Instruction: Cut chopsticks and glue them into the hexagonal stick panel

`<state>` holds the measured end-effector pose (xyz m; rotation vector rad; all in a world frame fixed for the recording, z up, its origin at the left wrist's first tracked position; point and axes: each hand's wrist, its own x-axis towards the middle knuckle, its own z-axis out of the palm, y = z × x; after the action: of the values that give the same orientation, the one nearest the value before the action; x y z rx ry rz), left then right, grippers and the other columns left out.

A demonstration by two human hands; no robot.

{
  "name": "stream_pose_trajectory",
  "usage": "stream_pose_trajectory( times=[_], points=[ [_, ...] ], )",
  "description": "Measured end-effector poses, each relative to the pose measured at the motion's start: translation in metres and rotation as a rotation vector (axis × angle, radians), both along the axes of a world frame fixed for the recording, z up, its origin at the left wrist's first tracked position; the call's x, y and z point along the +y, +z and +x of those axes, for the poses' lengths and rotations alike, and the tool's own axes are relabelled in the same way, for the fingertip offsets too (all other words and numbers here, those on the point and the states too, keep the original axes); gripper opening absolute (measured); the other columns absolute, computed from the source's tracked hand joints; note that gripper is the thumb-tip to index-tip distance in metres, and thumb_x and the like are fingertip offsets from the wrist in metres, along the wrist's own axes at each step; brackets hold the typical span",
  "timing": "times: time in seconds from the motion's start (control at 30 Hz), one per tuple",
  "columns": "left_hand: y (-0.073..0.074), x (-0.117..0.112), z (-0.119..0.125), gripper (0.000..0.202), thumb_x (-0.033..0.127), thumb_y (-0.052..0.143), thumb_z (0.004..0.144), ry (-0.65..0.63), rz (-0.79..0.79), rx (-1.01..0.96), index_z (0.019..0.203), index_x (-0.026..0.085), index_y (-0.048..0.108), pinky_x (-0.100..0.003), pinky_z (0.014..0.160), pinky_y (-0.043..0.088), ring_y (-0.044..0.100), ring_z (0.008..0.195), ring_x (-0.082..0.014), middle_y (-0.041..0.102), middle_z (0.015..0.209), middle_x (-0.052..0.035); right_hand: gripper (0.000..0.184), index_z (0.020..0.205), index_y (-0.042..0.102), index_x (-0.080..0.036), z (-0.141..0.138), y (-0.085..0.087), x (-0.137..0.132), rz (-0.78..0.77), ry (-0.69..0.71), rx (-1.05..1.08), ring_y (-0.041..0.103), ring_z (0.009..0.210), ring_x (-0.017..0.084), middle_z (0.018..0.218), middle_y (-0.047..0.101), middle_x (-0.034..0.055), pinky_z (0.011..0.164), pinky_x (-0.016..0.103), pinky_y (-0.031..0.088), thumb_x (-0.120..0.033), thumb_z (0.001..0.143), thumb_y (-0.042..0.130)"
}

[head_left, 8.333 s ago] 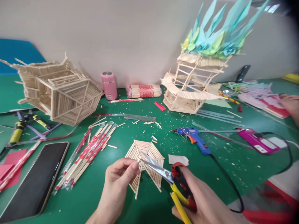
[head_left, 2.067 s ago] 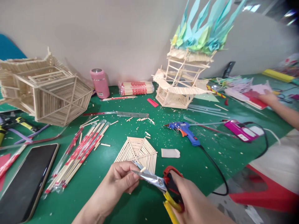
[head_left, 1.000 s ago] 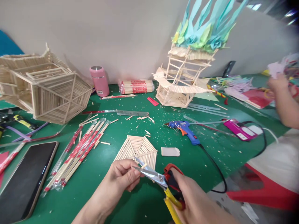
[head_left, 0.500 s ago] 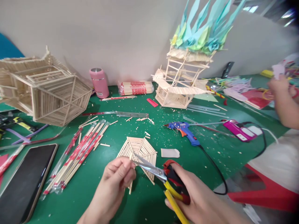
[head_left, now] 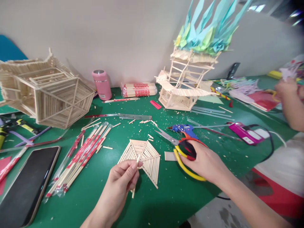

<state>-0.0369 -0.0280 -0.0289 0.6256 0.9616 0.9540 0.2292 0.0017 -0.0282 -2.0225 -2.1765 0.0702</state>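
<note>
My left hand [head_left: 123,178] pinches a thin wooden stick [head_left: 135,177] upright over the near edge of a flat hexagonal panel of wooden sticks [head_left: 142,156] lying on the green table [head_left: 180,190]. My right hand [head_left: 203,162] grips the red and yellow handles of a pair of scissors [head_left: 180,146], blades shut and pointing left, low over the table to the right of the panel, beside a blue glue gun [head_left: 187,130].
A wooden stick house [head_left: 47,95] lies on its side at left, a taller stick tower [head_left: 185,85] with paper leaves at back. Wrapped chopsticks [head_left: 83,155], a phone [head_left: 26,183], a metal ruler [head_left: 134,116] and a pink flask [head_left: 102,85] lie around. Another person's hand [head_left: 288,95] works at right.
My right hand has carried the scissors away from the stick, up and to the right toward the glue gun. My left hand still holds the stick over the panel.
</note>
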Motion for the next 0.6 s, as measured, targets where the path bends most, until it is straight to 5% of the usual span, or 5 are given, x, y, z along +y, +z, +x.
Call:
stream_pose_trajectory(
  times=[0.17,0.27,0.4,0.6],
  points=[
    [0.001,0.000,-0.001,0.035,0.047,0.067,0.070,0.002,0.039,0.129,0.074,0.012,0.066,-0.019,0.043,0.020,0.029,0.044,-0.0047,0.042,0.047,0.0058,0.044,0.101,0.058,-0.013,-0.005,0.011,0.002,0.060,0.033,-0.041,0.059,0.094,0.034,0.103,0.063,0.0169,0.078,0.047,0.046,-0.045,0.071,0.056],
    [0.001,-0.003,0.000,0.033,0.046,0.066,0.071,-0.027,0.121,0.292,0.070,0.013,0.066,-0.019,0.045,0.027,0.038,0.048,-0.0074,0.049,0.051,0.0021,0.030,0.101,0.055,-0.017,-0.029,0.027,-0.011,0.133,0.095,0.170,0.058,0.093,0.027,0.100,0.062,0.0123,0.079,0.041,0.046,-0.038,0.080,0.050],
    [0.004,-0.008,0.004,0.026,0.040,0.061,0.074,-0.090,0.293,0.497,0.070,0.014,0.067,-0.021,0.047,0.034,0.045,0.050,-0.0110,0.055,0.053,-0.0008,0.016,0.096,0.051,-0.020,-0.071,0.042,-0.026,-0.186,0.295,0.640,0.056,0.075,0.014,0.085,0.058,0.0030,0.066,0.026,0.047,-0.032,0.087,0.045],
    [0.012,-0.019,0.004,0.025,0.027,0.053,0.080,-0.353,0.574,0.700,0.060,0.018,0.063,-0.022,0.047,0.033,0.045,0.049,-0.0107,0.055,0.052,-0.0009,0.030,0.065,0.043,-0.019,-0.092,0.044,-0.038,-0.546,0.422,0.691,0.041,0.055,0.008,0.060,0.043,-0.0049,0.050,0.019,0.034,-0.031,0.091,0.036]
  ],
)
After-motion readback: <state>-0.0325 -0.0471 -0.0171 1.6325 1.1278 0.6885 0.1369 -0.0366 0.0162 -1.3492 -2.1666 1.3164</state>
